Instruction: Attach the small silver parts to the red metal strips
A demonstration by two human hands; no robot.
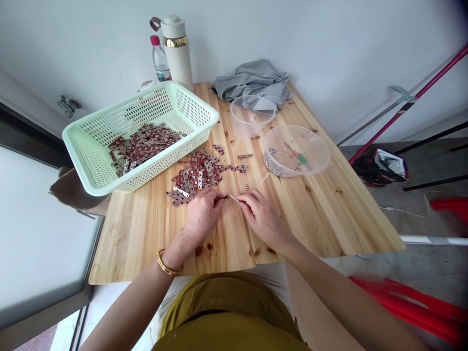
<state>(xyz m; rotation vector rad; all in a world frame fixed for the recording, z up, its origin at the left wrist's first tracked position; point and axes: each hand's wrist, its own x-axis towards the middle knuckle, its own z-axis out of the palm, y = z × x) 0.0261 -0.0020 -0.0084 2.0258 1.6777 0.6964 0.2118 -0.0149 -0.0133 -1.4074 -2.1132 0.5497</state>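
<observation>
Near the front of the wooden table, my left hand (204,210) pinches a small reddish-brown strip, mostly hidden by the fingers. My right hand (265,217) is closed on a thin silver metal tool (234,198), whose tip meets the strip at my left fingertips. Whether the tool is tweezers or a pick I cannot tell. Just beyond my left hand lies a loose pile of reddish-brown strips (201,170) with rows of metal-rimmed holes. A few tiny metal pieces (246,186) lie past my fingertips.
A pale green basket (168,163) holding more strips stands at left. Two clear plastic tubs (321,163) sit at right; the nearer contains small metal parts and a green-handled tool. Behind are a grey cloth (252,80), a thermos (179,61) and a water bottle (160,61).
</observation>
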